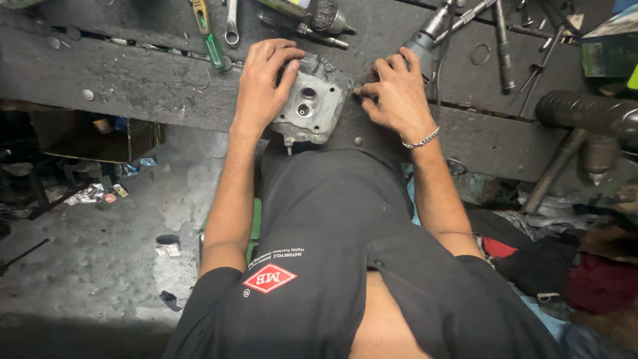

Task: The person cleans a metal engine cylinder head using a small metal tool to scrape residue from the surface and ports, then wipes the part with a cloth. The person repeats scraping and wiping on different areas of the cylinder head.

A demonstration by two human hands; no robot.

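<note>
The left hand (264, 83) lies over the left side of a grey cast-metal engine part (312, 101), its fingers curled down over the top left corner and gripping it, thumb pressed along the near face. The right hand (397, 93) rests just beside the part's right edge, fingers bent and spread on the bench, fingertips touching or nearly touching the casting; it clasps nothing that can be seen. A chain bracelet (421, 139) circles the right wrist. The casting sits flat near the front edge of a dark, grimy workbench (133, 86), showing round bores on its upper face and a small stud sticking out over the bench edge towards the person's black shirt (332, 233). Behind the left hand lie a green-handled screwdriver (208, 36) and a spanner (231, 23), with a wire-brush tool (319, 16) just beyond the part. Behind the right hand a power tool with a cable (428, 36) crowds the fingers closely, and further right lie long metal rods and sockets (503, 46), a loose ring (480, 54) and a thick dark pipe (585, 113). Below the bench, the concrete floor (100, 252) on the left is scattered with scraps, and cloth and rags (585, 272) are heaped on the right.
</note>
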